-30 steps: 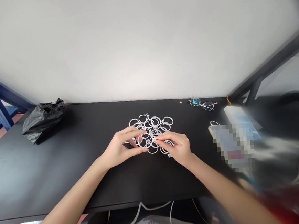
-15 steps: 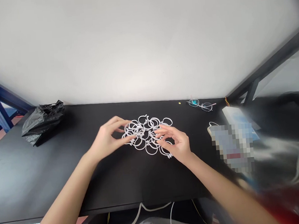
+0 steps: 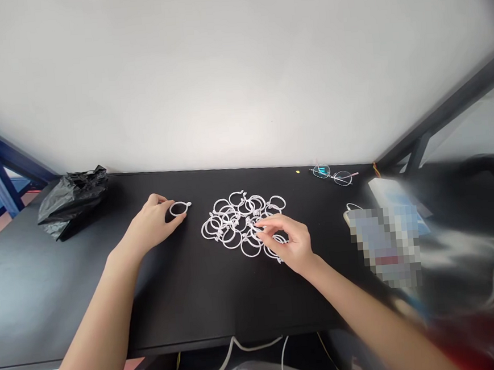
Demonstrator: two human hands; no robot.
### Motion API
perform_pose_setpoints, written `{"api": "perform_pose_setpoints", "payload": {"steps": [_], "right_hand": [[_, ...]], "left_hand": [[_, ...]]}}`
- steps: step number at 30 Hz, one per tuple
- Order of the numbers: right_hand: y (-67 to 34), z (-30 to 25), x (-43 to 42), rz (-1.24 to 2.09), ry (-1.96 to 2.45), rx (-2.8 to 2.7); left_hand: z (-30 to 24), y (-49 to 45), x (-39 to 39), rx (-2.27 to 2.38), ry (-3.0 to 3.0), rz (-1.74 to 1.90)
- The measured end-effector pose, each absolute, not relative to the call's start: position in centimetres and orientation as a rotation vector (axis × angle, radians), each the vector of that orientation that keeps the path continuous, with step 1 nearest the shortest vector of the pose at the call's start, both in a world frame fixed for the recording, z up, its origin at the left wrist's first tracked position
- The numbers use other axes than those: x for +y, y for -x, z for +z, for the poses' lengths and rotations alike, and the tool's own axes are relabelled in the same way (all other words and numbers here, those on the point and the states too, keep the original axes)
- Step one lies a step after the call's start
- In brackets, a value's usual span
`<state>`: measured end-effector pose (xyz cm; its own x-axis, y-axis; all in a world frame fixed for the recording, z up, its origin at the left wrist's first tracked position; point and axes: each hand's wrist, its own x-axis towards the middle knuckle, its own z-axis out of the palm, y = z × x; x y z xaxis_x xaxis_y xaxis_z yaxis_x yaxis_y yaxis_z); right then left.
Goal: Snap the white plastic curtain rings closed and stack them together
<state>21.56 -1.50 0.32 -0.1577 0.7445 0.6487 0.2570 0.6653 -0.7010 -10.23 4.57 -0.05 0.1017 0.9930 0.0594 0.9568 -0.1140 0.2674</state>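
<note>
the black tabletop (image 3: 175, 304) is stretching across the lower half of the frame, and a black plastic bag (image 3: 75, 198) is sitting at its far edge, left of the frame. from where i'm standing, the person's right hand (image 3: 292, 241) is hovering low over the right side of the pile of white rings (image 3: 235, 221), which is spreading across the centre of the frame. its thumb and forefinger are curling towards each other at the rings; i cannot tell whether they are gripping one. the left hand (image 3: 151, 224) is reaching in from lower left, well apart from the pile, and its fingers are closing around a single white ring (image 3: 180, 202), forefinger at the upper left of the rim, thumb at the lower right. that ring is lying left of centre, just to the right of the left palm; whether it is resting on the tabletop i cannot tell. being round, it is showing no long axis, but its small knob (image 3: 189, 204) is pointing right, towards the pile. the left hand is clearly being the nearer one; the pile is lying between this ring and the right hand.
</note>
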Motion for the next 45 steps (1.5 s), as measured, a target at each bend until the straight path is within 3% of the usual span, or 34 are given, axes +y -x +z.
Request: {"api": "perform_pose_setpoints", "payload": {"steps": [4,6,10,22,33,45], "right_hand": [[-21.6,0.2,-1.5,0.518,0.809,-1.707],[-21.6,0.1,-1.5,0.518,0.814,-1.707],[-21.7,-0.1,-1.4,0.531,0.838,-1.715],[-21.7,-0.4,-1.5,0.533,0.81,-1.711],[-21.5,-0.2,-1.4,0.526,0.796,-1.706],[-21.3,-0.4,-1.6,0.861,0.946,-1.685]], "left_hand": [[1.3,8.2,3.8,2.01,-2.238,0.502],[2.0,6.7,3.3,1.692,-2.295,0.623],[2.1,4.4,2.5,1.205,-2.294,0.514],[1.3,4.0,2.4,1.141,-2.13,0.518],[2.3,2.6,1.6,0.86,-1.547,0.828],[0.9,-0.5,0.0,0.529,-0.908,0.775]]}}
